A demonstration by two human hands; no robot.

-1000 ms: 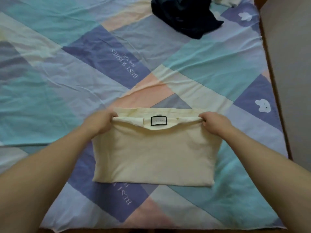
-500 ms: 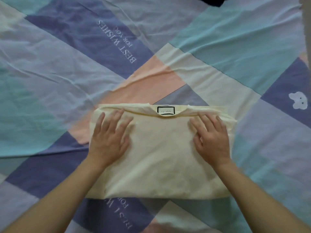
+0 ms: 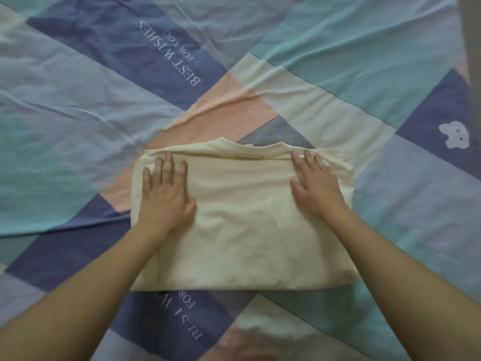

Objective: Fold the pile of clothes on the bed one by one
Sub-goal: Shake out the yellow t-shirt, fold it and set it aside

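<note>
A cream shirt (image 3: 242, 230) lies folded into a rectangle in the middle of the bed, its collar edge on the far side. My left hand (image 3: 166, 196) rests flat on the shirt's left part with its fingers spread and straight. On the right part my right hand (image 3: 316, 187) lies flat too, fingertips at the folded top edge. Both palms press on the cloth and neither holds anything. The shirt's neck label is nearly hidden under the top fold.
The bed sheet (image 3: 78, 105) is a patchwork of blue, teal, pink and cream with printed words and a white bear (image 3: 454, 138). A grey wall (image 3: 472, 35) borders the bed at the far right. The dark clothes pile is out of view.
My hands let go of the shirt's top edge and now lie flat on it. The top fold slid over the neck label. The view tilted down, so the dark pile left the frame.
</note>
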